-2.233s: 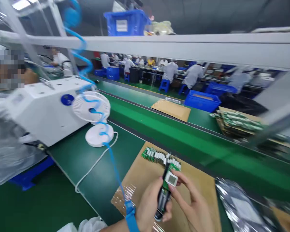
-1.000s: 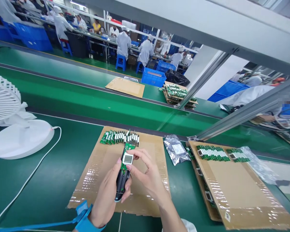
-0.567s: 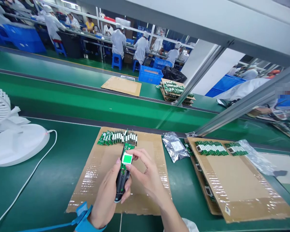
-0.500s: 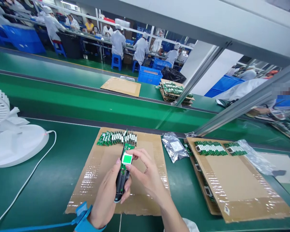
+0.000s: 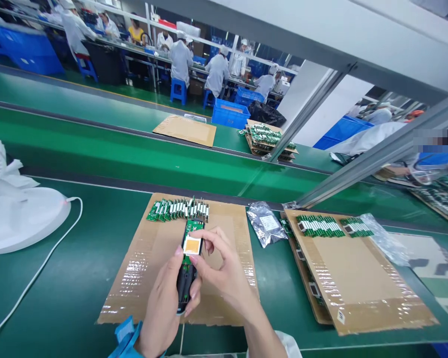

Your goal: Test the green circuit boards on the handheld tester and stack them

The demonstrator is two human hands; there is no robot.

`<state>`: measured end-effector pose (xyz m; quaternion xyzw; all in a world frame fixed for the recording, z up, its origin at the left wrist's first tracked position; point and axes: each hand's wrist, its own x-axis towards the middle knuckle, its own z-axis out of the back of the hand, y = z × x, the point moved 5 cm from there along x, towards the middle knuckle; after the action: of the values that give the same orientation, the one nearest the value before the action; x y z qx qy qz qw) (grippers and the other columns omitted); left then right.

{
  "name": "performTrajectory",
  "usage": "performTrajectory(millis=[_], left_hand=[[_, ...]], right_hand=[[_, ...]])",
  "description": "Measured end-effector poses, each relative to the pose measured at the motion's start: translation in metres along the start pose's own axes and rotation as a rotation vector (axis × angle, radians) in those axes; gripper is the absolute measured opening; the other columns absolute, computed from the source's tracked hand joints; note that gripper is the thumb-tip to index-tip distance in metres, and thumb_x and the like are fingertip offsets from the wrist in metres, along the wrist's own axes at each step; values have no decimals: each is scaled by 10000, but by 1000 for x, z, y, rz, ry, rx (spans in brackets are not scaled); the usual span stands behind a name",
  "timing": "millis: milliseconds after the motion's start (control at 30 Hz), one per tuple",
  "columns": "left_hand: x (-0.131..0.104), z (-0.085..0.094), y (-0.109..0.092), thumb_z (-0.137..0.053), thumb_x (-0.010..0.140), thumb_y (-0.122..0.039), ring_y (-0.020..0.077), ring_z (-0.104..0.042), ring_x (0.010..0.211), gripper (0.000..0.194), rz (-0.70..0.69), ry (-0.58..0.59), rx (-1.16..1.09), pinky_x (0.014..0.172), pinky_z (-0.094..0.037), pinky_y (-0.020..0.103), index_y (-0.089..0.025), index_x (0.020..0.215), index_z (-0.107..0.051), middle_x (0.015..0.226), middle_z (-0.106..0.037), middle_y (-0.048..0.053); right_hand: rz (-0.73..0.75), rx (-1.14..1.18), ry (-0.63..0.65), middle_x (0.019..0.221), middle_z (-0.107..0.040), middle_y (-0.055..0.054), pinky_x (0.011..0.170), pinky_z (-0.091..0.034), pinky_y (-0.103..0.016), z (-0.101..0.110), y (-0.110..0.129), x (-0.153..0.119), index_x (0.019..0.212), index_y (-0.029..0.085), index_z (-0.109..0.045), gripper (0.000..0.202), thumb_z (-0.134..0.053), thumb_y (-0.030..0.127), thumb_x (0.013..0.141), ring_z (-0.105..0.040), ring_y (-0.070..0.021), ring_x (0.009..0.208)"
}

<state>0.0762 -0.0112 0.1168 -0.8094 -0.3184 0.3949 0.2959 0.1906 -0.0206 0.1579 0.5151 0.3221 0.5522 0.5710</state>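
Low centre of frame: left hand [image 5: 164, 303] is wrapping a black tool [image 5: 184, 283], fingers [image 5: 193, 297] closed around its body, thumb lying along the left side. A green board [image 5: 191, 233] is sitting on the tool's upper end, with a small square screen [image 5: 192, 245] glowing orange on it.

Right hand [image 5: 224, 276] is coming in from the lower right, its fingers pinching the screen's right edge; thumb and forefinger are touching it, the other fingers are curling loosely. A blue wrist strap [image 5: 125, 335] is showing at the left wrist, bottom edge of frame.

Both hands are hovering over a taped cardboard sheet [image 5: 142, 278] lying on the green tabletop [image 5: 70, 278]. At the sheet's far edge a row of boards [image 5: 177, 209] is standing packed side by side, just above the held board.

Right of the sheet, a silver bag [image 5: 266, 223] is lying flat. Further right, a second cardboard sheet [image 5: 358, 273] is carrying two short rows of boards at its far edge.

Left edge of frame: a white fan base [image 5: 22, 221], its cable [image 5: 37, 278] trailing toward the lower left.

Upper frame: people in white coats are sitting at benches beyond the green belt [image 5: 134, 154].
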Motion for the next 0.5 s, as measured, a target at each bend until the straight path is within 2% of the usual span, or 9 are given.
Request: performTrajectory(millis=[500], left_hand=[[-3, -5, 7, -521, 872, -630, 94, -326, 373, 449, 71, -42, -16, 371, -255, 212, -192, 966, -558, 469, -465, -49]], right_hand=[[-60, 44, 34, 849, -434, 25, 785, -417, -249, 6, 0, -7, 1174, 326, -640, 329, -655, 182, 879, -481, -125, 814]])
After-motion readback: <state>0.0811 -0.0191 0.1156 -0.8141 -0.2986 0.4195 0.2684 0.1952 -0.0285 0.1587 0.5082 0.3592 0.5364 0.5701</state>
